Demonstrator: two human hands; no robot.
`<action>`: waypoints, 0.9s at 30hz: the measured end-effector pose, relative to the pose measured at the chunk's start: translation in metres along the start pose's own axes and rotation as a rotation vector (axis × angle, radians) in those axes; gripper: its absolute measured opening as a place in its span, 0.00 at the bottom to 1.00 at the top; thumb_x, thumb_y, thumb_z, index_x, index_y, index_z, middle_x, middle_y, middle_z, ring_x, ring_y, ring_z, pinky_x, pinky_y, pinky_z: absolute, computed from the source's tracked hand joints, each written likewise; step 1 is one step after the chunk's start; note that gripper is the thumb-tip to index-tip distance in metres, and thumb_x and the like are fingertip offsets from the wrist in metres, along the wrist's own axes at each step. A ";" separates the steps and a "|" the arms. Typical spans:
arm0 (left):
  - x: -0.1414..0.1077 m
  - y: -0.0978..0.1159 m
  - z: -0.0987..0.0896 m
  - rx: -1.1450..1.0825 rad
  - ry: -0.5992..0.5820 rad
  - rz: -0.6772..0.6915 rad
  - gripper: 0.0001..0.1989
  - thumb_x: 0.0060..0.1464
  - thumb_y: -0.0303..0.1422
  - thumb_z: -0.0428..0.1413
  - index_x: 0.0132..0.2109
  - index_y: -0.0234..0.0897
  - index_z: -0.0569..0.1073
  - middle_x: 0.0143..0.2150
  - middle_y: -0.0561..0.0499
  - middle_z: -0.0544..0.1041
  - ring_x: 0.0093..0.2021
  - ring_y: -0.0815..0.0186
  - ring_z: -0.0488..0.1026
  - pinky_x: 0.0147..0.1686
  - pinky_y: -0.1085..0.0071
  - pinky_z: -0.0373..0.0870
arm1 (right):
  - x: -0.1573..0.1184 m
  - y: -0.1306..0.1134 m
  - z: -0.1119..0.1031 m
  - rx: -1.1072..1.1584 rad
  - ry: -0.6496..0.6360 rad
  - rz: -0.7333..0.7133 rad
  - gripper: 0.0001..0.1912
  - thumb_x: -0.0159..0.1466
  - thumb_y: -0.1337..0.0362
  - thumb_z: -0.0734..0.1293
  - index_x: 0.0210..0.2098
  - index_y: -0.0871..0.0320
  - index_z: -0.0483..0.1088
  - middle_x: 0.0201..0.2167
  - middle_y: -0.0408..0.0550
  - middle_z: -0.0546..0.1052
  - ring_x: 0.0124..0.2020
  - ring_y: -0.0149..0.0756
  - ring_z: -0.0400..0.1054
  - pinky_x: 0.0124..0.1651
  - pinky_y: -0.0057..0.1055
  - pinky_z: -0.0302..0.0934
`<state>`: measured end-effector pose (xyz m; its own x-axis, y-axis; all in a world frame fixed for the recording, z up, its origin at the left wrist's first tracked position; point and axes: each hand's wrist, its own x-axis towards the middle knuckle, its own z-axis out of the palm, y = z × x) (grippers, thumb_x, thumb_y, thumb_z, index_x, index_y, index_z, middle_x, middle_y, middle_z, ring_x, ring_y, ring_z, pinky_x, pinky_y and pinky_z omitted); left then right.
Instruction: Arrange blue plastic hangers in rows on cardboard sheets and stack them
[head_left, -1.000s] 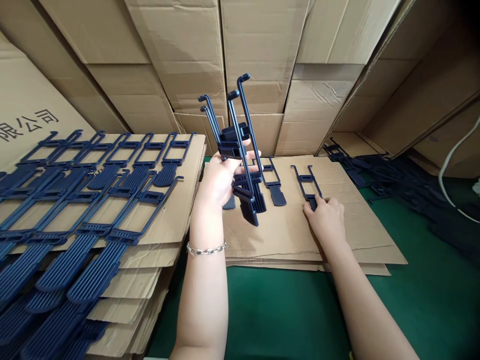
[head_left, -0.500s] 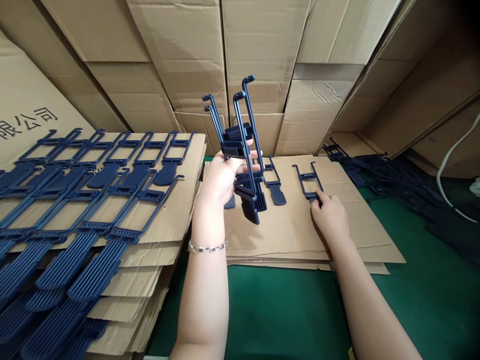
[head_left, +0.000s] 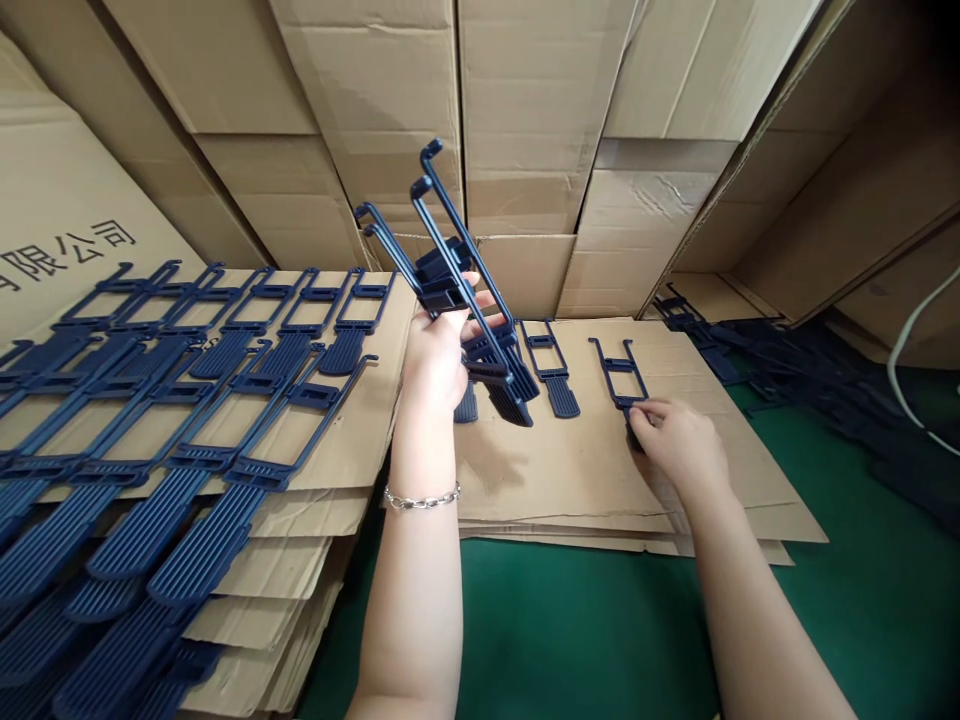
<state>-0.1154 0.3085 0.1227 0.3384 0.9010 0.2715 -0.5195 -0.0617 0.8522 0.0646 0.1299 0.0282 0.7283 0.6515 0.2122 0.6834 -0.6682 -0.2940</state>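
Observation:
My left hand (head_left: 442, 350) is closed around a couple of dark blue plastic frames (head_left: 450, 262), raised above the cardboard. Their hooked ends point up and to the left, and their ribbed tongues tilt down to the right. My right hand (head_left: 686, 445) has its fingers bent together at the tongue end of another blue plastic frame (head_left: 619, 368), which lies flat on the cardboard sheet (head_left: 570, 480). The fingers cover most of that tongue. Between the two hands lies one more frame (head_left: 556, 375), and a ribbed tongue (head_left: 466, 405) shows partly beneath my left hand.
On the left, rows of similar blue frames (head_left: 307, 395) lie on stacked cardboard sheets (head_left: 292, 520). A loose pile of dark frames (head_left: 810, 370) is at the right on the green tabletop (head_left: 577, 630). Tall cardboard boxes (head_left: 525, 120) wall off the back.
The frames in my left hand have tipped further to the left. My right hand has shifted slightly down along the flat frame to its tongue. The view has moved a little.

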 end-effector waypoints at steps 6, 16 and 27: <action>0.002 -0.002 0.002 0.055 0.115 -0.085 0.06 0.46 0.29 0.52 0.35 0.36 0.69 0.28 0.53 0.74 0.26 0.68 0.73 0.27 0.72 0.72 | -0.002 -0.008 0.020 -0.022 -0.154 -0.182 0.25 0.61 0.64 0.54 0.56 0.64 0.61 0.59 0.54 0.58 0.57 0.42 0.56 0.57 0.40 0.53; 0.002 -0.024 0.008 0.224 0.014 -0.223 0.09 0.48 0.32 0.52 0.38 0.36 0.67 0.35 0.48 0.75 0.26 0.66 0.73 0.24 0.70 0.71 | -0.007 -0.030 0.031 -0.015 -0.279 -0.249 0.25 0.66 0.64 0.47 0.62 0.58 0.50 0.63 0.50 0.47 0.62 0.44 0.44 0.57 0.60 0.41; -0.004 -0.024 0.009 0.277 -0.143 -0.389 0.06 0.52 0.29 0.50 0.38 0.34 0.67 0.37 0.47 0.74 0.29 0.66 0.74 0.28 0.69 0.72 | 0.002 -0.041 0.036 0.091 -0.237 -0.221 0.25 0.64 0.66 0.49 0.60 0.59 0.54 0.63 0.51 0.49 0.62 0.47 0.43 0.57 0.62 0.38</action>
<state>-0.0970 0.3022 0.1054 0.5803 0.8130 -0.0484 -0.1119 0.1385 0.9840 0.0366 0.1712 0.0076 0.5234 0.8500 0.0603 0.8088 -0.4733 -0.3489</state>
